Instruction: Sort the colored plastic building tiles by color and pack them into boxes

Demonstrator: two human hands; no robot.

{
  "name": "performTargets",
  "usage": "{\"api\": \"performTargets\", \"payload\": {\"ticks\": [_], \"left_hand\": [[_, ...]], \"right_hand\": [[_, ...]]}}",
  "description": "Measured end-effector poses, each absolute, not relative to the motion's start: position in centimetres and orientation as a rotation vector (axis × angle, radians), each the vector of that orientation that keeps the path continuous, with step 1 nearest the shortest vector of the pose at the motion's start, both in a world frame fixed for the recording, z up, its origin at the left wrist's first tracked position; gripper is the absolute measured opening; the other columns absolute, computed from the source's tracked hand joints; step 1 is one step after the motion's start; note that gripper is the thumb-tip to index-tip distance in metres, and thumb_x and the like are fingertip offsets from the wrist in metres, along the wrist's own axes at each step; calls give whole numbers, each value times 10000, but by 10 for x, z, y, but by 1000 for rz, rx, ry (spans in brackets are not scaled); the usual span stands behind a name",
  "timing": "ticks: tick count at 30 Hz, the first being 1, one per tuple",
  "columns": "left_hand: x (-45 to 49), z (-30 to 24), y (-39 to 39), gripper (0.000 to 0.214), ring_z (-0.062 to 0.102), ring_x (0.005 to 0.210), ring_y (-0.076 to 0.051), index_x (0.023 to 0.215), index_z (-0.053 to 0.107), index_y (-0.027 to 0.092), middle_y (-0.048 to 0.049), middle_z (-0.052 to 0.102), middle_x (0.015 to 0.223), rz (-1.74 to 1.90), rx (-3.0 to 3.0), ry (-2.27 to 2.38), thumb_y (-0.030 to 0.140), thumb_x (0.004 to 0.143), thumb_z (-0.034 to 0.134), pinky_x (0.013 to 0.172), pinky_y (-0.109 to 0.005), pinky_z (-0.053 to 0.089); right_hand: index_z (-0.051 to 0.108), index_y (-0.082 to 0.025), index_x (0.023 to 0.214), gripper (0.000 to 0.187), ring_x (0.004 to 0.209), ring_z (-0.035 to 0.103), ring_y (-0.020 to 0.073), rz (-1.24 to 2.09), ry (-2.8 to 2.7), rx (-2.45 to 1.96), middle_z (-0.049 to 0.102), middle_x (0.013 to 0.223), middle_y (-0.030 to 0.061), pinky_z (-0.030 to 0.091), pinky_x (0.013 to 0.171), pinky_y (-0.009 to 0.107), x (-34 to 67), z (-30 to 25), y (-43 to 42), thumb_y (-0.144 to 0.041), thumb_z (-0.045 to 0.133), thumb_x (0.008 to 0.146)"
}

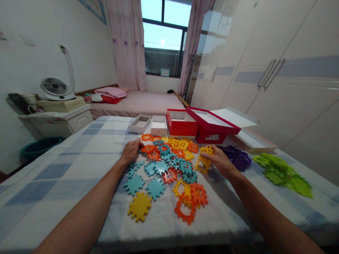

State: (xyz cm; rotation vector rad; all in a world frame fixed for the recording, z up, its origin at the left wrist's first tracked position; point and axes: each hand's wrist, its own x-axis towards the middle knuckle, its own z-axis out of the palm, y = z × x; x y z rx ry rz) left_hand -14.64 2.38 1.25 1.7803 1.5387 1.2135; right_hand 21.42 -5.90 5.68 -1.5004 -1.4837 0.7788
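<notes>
My right hand [215, 157] grips yellow interlocking plastic tiles [203, 165] with square and round cut-outs, held at the right edge of a mixed pile. At the pile's left edge, my left hand [131, 151] touches orange tiles [148, 149]; its fingers are mostly hidden behind the back of the hand. Teal tiles [161, 167] fill the pile's middle, with more yellow tiles [174, 143] behind. Nearer to me lie solid teal tiles [155, 188], a mustard-yellow tile [140, 206] and a small overlapping group of orange window tiles [199, 194].
Purple tiles [239, 158] and lime-green tiles [284, 173] lie in heaps on the right. Behind the pile stand two small white boxes [140, 124], a red box [182, 127], a dark-red box [212, 135] and a shallow pale box [254, 144]. A checked cloth [71, 176] covers the table.
</notes>
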Motion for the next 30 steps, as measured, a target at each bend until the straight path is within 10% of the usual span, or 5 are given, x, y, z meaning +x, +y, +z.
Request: {"api": "performTargets", "payload": {"ticks": [17, 30], "left_hand": [[-146, 10, 25, 661, 626, 655, -214, 614, 675, 171, -90, 697, 647, 1226, 1769, 1537, 677, 798, 291, 667, -311, 450], [-143, 16, 20, 715, 636, 650, -216, 610, 689, 156, -108, 704, 651, 1266, 1712, 1532, 715, 776, 275, 652, -308, 463]], "right_hand": [[506, -172, 952, 262, 789, 551, 192, 247, -2141, -1667, 581, 891, 66, 427, 705, 308, 200, 53, -80, -311, 508, 731], [506, -198, 950, 279, 721, 560, 169, 437, -1957, -1629, 586, 808, 15, 428, 648, 276, 202, 66, -82, -348, 540, 717]]}}
